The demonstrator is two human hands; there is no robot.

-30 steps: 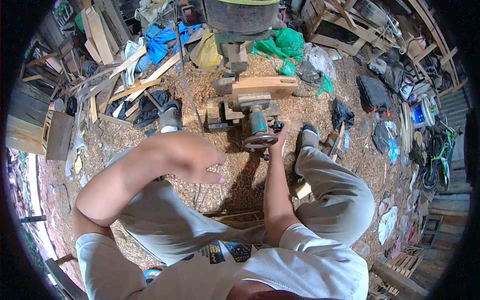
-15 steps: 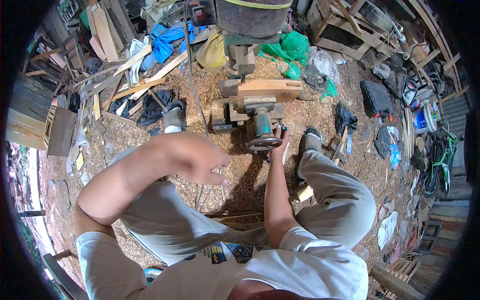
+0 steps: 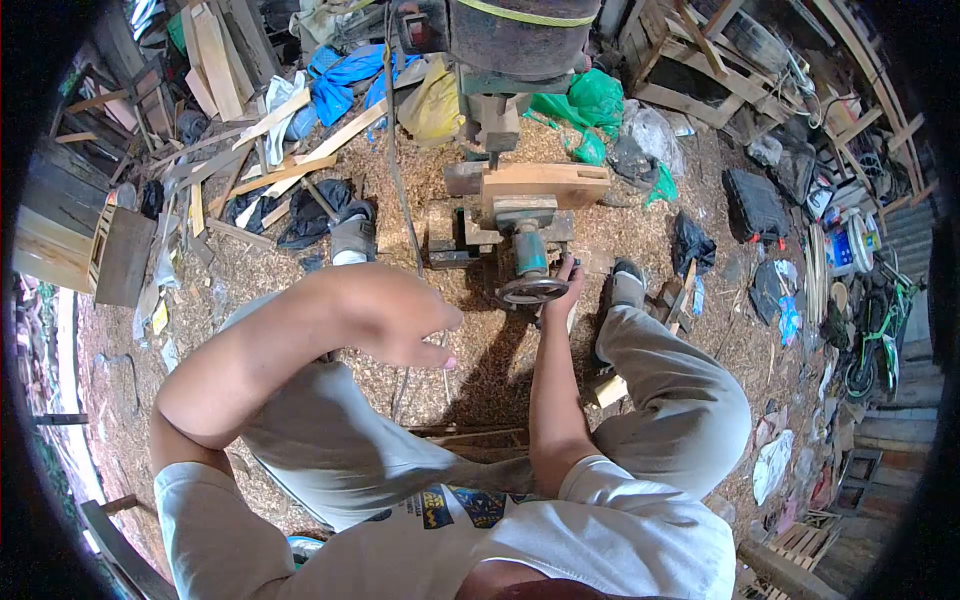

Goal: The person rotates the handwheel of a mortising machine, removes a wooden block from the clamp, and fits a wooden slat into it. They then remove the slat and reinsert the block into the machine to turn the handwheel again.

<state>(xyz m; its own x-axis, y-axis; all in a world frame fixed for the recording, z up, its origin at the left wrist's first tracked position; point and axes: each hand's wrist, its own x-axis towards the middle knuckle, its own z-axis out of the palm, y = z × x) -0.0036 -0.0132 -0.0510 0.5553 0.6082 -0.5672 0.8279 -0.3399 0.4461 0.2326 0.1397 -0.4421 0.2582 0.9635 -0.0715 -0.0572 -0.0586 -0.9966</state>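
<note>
A drilling or mortising machine [image 3: 520, 40] stands at top centre, its tool [image 3: 494, 157] pointing down at a wooden piece [image 3: 545, 182]. The piece sits clamped in a vise-like fixture with a teal screw housing [image 3: 529, 250] and a round handwheel [image 3: 531, 291]. At the wheel's right side is my right hand [image 3: 568, 291], fingers curled at a small dark handle. My left hand [image 3: 415, 330] hangs above my left thigh, left of the wheel, its thumb and fingers apart with nothing between them.
Wood shavings cover the ground [image 3: 400, 375]. Planks [image 3: 285, 175] and a blue tarp [image 3: 335, 85] lie at upper left. At right are a black case [image 3: 755, 203] and a green bicycle-like object [image 3: 880, 345]. A cable [image 3: 392, 150] hangs left of the machine.
The view has shifted slightly, so the machine and wood appear a little farther right and lower. Both hands hold nearly the same posture, my right hand still by the wheel.
</note>
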